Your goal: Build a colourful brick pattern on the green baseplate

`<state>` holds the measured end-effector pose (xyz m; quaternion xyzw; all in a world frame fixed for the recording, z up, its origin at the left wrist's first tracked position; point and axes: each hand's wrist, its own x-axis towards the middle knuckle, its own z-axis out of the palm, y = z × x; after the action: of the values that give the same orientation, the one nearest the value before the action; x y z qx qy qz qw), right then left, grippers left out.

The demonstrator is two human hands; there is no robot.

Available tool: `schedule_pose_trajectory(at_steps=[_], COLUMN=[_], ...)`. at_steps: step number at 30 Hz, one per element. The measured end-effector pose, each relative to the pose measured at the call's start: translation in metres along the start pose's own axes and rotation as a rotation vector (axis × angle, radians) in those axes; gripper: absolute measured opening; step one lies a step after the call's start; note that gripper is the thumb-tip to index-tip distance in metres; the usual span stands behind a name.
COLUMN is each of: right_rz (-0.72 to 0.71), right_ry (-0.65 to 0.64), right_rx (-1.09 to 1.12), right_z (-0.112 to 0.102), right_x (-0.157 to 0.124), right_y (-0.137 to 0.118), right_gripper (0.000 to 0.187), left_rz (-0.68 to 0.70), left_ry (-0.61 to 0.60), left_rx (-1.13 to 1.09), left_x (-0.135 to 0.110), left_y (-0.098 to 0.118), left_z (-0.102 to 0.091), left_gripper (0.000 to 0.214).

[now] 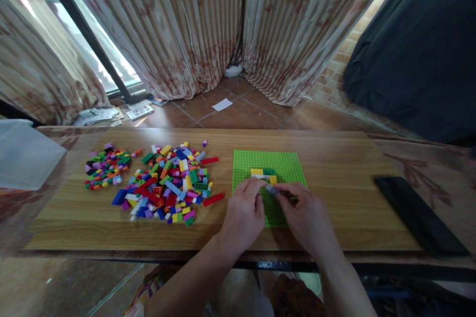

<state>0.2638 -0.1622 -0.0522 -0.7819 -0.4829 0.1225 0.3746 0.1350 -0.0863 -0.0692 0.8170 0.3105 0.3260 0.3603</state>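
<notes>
A green studded baseplate point(290, 158) lies on the wooden board, partly covered by my hands. On it a small group of toy bricks stands together: a yellow brick point(256, 172), a dark green brick point(269, 171), a white brick and another yellow brick point(273, 179). Just in front of them, my right hand point(307, 208) pinches a small grey-blue brick point(272, 188) between thumb and fingers. From the left, my left hand point(243, 213) reaches to the same spot with curled fingers, its fingertips close to that brick. What those fingers grip is hidden.
Left of the baseplate spreads a large pile of mixed bricks point(171, 183), with a smaller pile point(107, 166) beyond it. Red long bricks point(213, 199) lie nearest the plate. A black flat object point(418, 215) sits at the right edge, a translucent container point(26, 158) at far left.
</notes>
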Motion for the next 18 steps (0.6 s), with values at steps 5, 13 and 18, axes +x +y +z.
schedule_pose_trajectory(at_steps=[5, 13, 18], right_rz=[-0.060, -0.035, 0.018], right_ry=[0.037, 0.084, 0.076], right_rx=[0.039, -0.056, -0.184], right_z=[0.006, 0.027, 0.036], right_x=[0.003, 0.003, 0.001], right_y=[-0.006, -0.023, -0.029], right_gripper=[0.019, 0.019, 0.018], left_rz=[-0.144, -0.213, -0.228], left_ry=[0.164, 0.086, 0.024], left_rx=[-0.028, -0.028, 0.007], left_x=[0.008, 0.009, 0.009], left_y=[-0.009, -0.014, -0.014], left_z=[-0.013, -0.021, -0.022], left_gripper=[0.030, 0.037, 0.042])
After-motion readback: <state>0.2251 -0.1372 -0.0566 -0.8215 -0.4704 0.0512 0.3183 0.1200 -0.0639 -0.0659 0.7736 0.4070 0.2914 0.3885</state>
